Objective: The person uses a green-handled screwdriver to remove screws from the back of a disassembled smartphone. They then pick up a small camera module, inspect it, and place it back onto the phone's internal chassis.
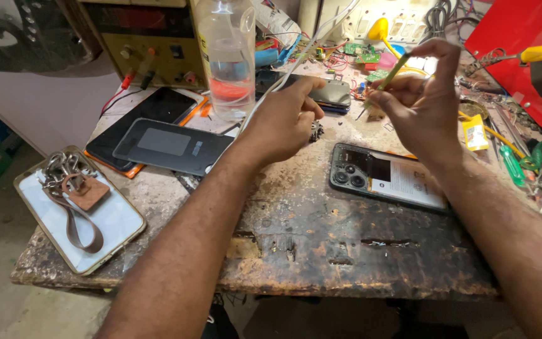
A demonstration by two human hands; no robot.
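Pinching a thin, stiff green-yellow tool (pixel 391 74) near its upper end, our right hand (pixel 423 103) holds it tilted above the counter (pixel 321 232); it looks light. Our left hand (pixel 281 119) curls empty near the opened phone (pixel 387 177), probably fragile.

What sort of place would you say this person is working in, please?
Most likely a phone repair bench: an opened phone lies back-up on the worn worktable, a bench power supply stands behind, and the right hand holds a thin tool.
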